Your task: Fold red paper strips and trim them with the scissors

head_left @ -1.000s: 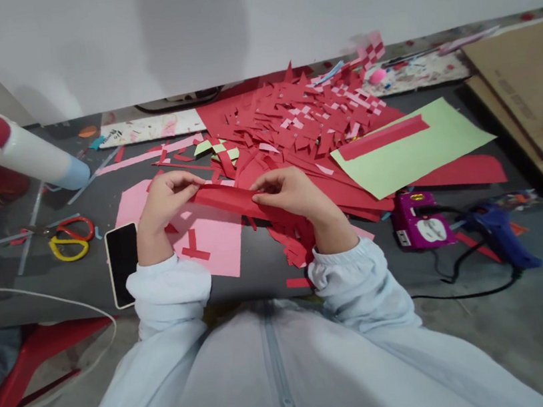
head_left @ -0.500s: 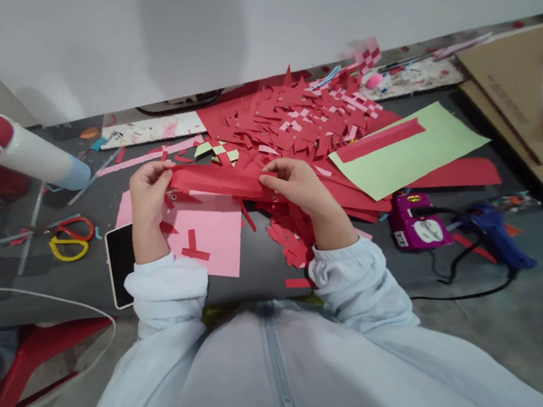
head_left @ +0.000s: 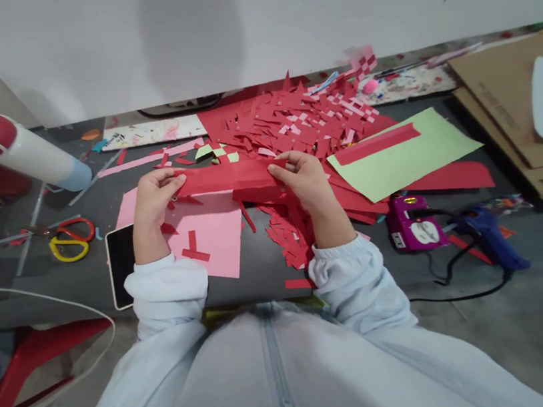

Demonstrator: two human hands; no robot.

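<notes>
A wide red paper strip [head_left: 227, 177] is stretched level between my two hands, above the table. My left hand [head_left: 156, 196] pinches its left end between thumb and fingers. The right end is gripped the same way by my right hand [head_left: 300, 176]. Below the strip lies a pink paper sheet [head_left: 220, 251] with small red paper pieces on it. Behind my right hand spreads a large heap of red and pink cut paper [head_left: 285, 121]. To its right, a light green sheet [head_left: 407, 161] carries another red strip [head_left: 377, 144].
Scissors [head_left: 72, 241] and a dark-screened phone [head_left: 123, 265] lie to the left, near a white bottle [head_left: 36, 152]. On the right are a purple box [head_left: 416, 227], a blue glue gun [head_left: 496, 239] with a cord, and cardboard [head_left: 510, 102]. A white wall [head_left: 286, 19] stands behind.
The red strip has been pulled flatter and straighter between my hands. My right hand has shifted slightly right and my left hand has lowered a little.
</notes>
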